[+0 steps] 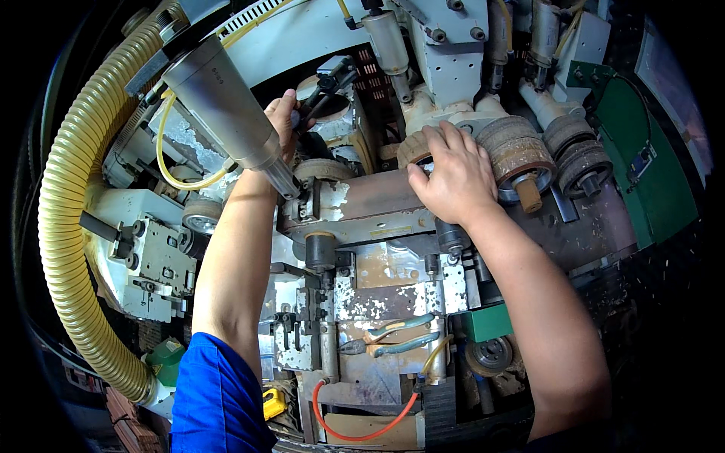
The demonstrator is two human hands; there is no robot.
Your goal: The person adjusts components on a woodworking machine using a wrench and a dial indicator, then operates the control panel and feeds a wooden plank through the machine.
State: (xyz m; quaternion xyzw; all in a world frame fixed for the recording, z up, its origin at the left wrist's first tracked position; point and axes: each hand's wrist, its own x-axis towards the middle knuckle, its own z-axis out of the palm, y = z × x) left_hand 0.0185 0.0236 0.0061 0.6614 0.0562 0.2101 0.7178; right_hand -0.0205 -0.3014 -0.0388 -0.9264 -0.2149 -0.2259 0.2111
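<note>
My left hand [282, 119] reaches in behind a grey pneumatic cylinder [223, 102]. Its fingers curl at a black metal rod assembly [323, 92]; the cylinder hides part of the hand, and what it grips is unclear. My right hand [458, 172] lies with outstretched fingers over a worn feed roller [413, 149], palm down and holding nothing. Just right of it are another thick roller [516, 151] and a darker pair of wheels [581, 155]. Below both hands runs a brown machine beam [374, 198] with chipped white paint.
Pliers [396, 336] with green-blue handles lie on the lower machine bed. A ribbed yellowish hose [68, 204] curves down the left side. A red air tube [362, 436] loops at the bottom. A green panel [642, 158] stands at the right, and a yellow tool [273, 404] rests lower left.
</note>
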